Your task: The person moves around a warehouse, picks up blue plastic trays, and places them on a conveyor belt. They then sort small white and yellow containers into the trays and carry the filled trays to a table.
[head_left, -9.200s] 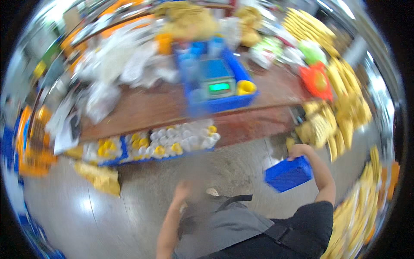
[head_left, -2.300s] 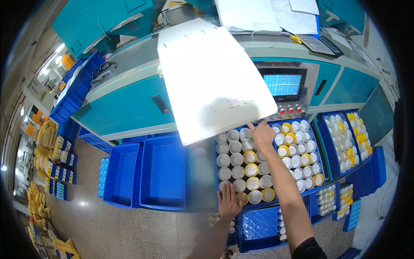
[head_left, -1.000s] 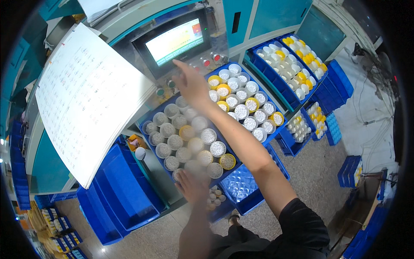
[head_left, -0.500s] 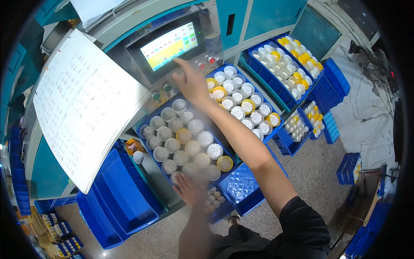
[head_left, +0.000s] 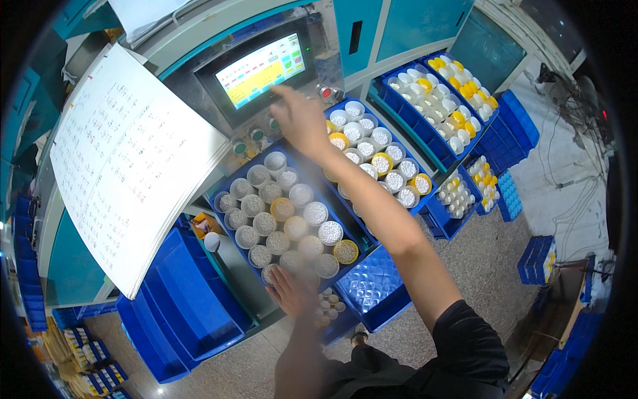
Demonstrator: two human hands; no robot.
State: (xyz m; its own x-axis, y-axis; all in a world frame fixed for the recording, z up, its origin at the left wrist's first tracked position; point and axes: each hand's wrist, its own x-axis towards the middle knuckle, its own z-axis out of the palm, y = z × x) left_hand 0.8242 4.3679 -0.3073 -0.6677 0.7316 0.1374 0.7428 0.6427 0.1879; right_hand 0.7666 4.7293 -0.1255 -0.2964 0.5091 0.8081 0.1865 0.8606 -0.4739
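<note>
Brightly lit touchscreen (head_left: 260,71): near the top, left of centre, in a wide black bezel; we see a white field, a yellow band low down, and small blue and green blocks at the right and along the bottom.
Right hand (head_left: 302,123): upper middle of the frame, blurred; our index finger is stretched toward the screen's lower edge, with a gap between it and the digit below. We cannot tell whether the tip touches the glass, nor how the other fingers bend.
Left hand (head_left: 291,291): lower middle; our fingers lie extended, slightly spread, over the near corner of the first tray, by a granule-filled cup (head_left: 269,274), pinching nothing that we can see.
First tray (head_left: 350,233): blue, centre, rows of clear and yellow cups with grey or white granules.
Second tray (head_left: 423,201): right of it, cups of white granules, partly behind our right forearm.
Push buttons: green ones (head_left: 257,134) below the screen, a red one (head_left: 325,92) at its lower right.
Handwritten sheets (head_left: 133,166): a thick stack, upper left.
</note>
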